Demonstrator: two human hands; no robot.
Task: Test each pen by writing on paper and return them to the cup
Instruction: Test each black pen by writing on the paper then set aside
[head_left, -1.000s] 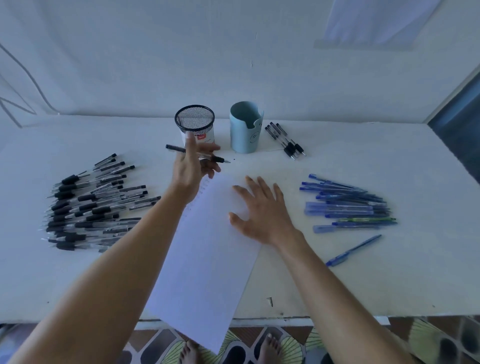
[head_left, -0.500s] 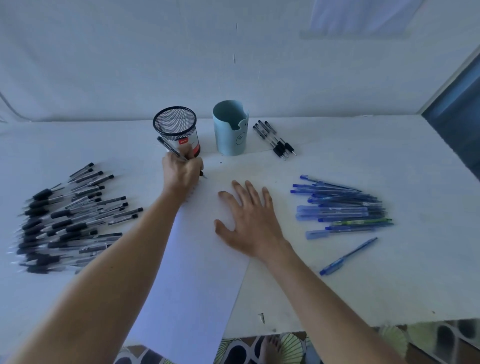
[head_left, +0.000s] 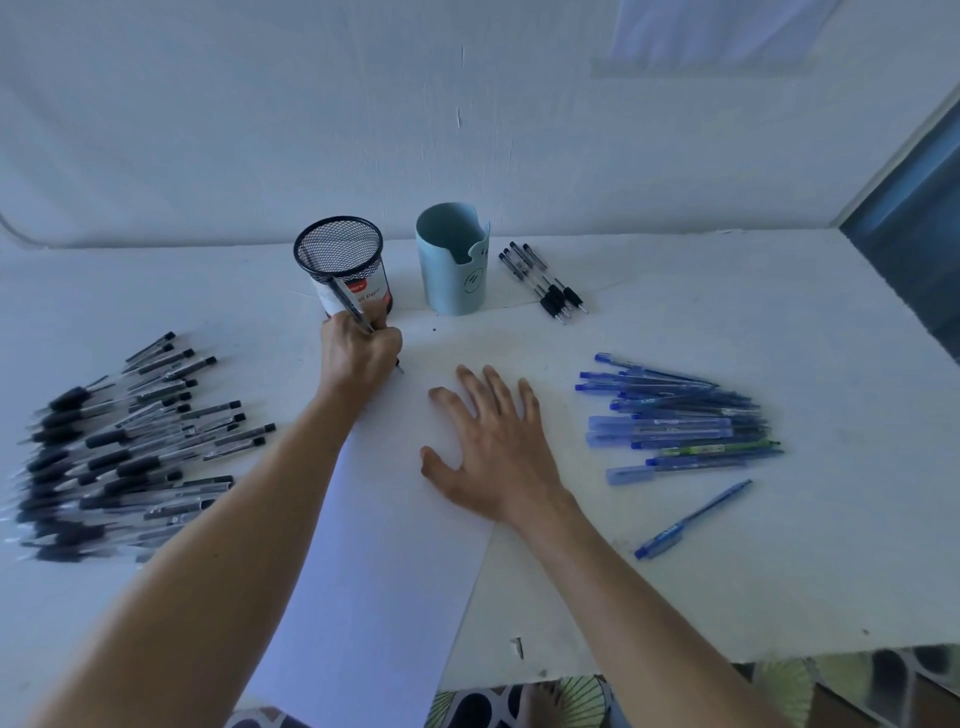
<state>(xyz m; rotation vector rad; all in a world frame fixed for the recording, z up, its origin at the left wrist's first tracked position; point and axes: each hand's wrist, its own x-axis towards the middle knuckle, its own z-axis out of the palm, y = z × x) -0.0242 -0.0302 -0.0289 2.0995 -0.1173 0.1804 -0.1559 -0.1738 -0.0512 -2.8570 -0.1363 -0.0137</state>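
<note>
Left hand (head_left: 358, 358) curled round a black pen (head_left: 347, 304) in a writing hold, tip at the far corner of the paper (head_left: 374, 545), possibly touching; too small to tell. Right hand (head_left: 493, 457) flat and spread, pinning the paper. Best a short light stroke, then into the mesh cup (head_left: 340, 254) just beyond.

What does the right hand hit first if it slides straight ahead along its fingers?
Most likely the light blue cup. The right hand lies flat on the paper, fingers pointing away and slightly left. Only bare table shows before that cup, though depth is unclear.
</note>
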